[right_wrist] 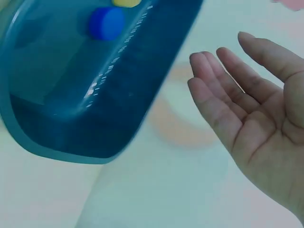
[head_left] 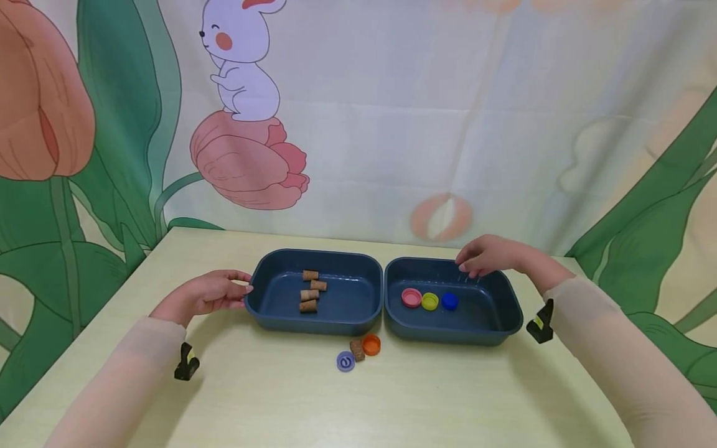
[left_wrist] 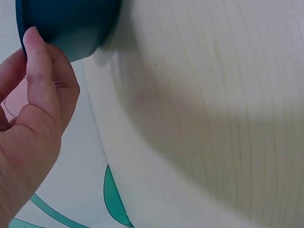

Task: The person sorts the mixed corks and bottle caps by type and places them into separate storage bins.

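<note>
My left hand holds the left rim of a dark blue tray, its thumb against the outer wall. Several corks lie in that tray. A second dark blue tray stands beside it on the right. Inside are a pink bottle cap, a yellow cap and a blue cap. Over that tray's back edge hovers my right hand, fingers loosely bent; in the right wrist view nothing is between them.
In front of the trays, a cork lies on the pale wooden table between an orange cap and a purple cap. Behind the table hangs a printed cloth with a rabbit and tulips.
</note>
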